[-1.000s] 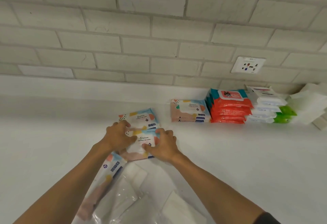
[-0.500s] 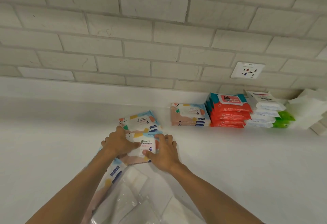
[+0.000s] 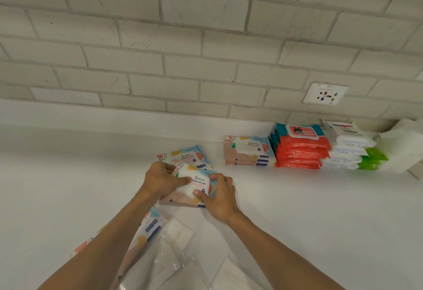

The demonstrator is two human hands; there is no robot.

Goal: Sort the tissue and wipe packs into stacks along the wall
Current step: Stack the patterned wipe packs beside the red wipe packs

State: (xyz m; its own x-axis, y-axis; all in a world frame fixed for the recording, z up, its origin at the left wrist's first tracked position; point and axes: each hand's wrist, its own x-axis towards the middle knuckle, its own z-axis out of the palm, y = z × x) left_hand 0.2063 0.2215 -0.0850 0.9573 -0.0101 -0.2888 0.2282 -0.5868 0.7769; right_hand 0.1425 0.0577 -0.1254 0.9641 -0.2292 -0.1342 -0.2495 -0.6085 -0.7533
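Observation:
A pastel patterned wet-wipe pack (image 3: 196, 184) lies on the white counter, held at both ends. My left hand (image 3: 161, 178) grips its left end, thumb on top. My right hand (image 3: 219, 196) grips its right end, thumb on the label. Just behind it lies a second matching pack (image 3: 185, 156). A third matching pack (image 3: 148, 228) lies partly under my left forearm. Along the wall stand a stack of the same pastel packs (image 3: 248, 151), a stack of red baby-wipe packs (image 3: 302, 146), and a stack of white-and-green packs (image 3: 350, 148).
Clear plastic packs of white tissues (image 3: 174, 257) lie near the bottom edge between my forearms. White folded tissues (image 3: 402, 145) sit at the far right by the wall. A wall socket (image 3: 325, 94) is above the stacks. White counter (image 3: 68, 175) stretches to the left.
Both hands have closed in on the nearer pastel pack and drawn it slightly toward me; it now looks tilted up off the pack behind it.

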